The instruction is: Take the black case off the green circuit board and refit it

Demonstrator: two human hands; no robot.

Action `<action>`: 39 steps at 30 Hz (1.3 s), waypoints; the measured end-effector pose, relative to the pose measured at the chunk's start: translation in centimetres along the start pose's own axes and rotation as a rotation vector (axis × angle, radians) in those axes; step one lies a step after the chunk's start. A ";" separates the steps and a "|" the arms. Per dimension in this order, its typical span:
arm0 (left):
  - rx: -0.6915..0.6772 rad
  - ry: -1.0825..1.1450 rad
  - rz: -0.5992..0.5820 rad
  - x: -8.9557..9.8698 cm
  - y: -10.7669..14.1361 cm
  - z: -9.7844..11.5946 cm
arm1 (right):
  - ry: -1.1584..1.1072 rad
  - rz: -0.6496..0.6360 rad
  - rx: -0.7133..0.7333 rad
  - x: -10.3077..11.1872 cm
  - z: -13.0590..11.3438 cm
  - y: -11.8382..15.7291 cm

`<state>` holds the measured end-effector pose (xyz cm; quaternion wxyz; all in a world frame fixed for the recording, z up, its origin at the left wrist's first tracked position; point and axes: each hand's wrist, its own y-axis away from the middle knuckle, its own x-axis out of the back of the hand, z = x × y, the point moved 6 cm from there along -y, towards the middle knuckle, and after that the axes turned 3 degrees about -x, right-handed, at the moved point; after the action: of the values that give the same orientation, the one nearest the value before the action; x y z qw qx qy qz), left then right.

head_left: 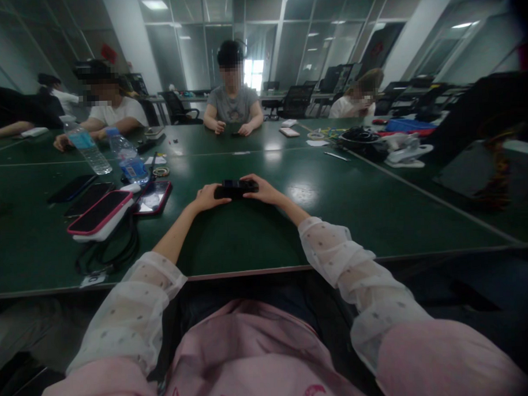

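Observation:
A small dark, box-like device (234, 189) is at the middle of the green table (231, 236), straight ahead of me. My left hand (209, 197) is closed on its left end, with the thumb along the near side. On the right end, my right hand (260, 190) grips it with thumb and fingers. The exact kind of device is too dark to make out. Whether it rests on the tabletop or is lifted slightly, I cannot tell.
Left of my arms are phones (153, 197), a pink-rimmed phone (100, 212) on a white box, a black cable (129, 240) and two water bottles (128, 156). Cables and a black bag (359, 140) lie at the right. A person (232, 104) sits opposite; others sit farther off.

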<state>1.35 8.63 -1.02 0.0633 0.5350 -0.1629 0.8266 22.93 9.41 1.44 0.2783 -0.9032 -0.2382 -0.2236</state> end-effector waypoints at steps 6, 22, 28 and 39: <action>-0.042 -0.016 -0.005 0.0 0.1 0.2 | -0.028 0.001 -0.024 -0.4 1.0 0.2; -0.044 -0.015 -0.008 -0.2 0.1 0.2 | -0.040 0.002 -0.067 -0.5 1.7 0.2; -0.034 -0.006 -0.015 -0.2 0.2 0.2 | -0.033 0.006 -0.064 -0.5 1.7 0.2; -0.043 -0.023 -0.009 -0.2 0.1 0.1 | -0.107 0.040 -0.063 -0.6 1.8 0.2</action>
<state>1.53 8.54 -1.21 0.0767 0.5435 -0.1791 0.8165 23.06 10.12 -0.30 0.2412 -0.9267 -0.2273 -0.1769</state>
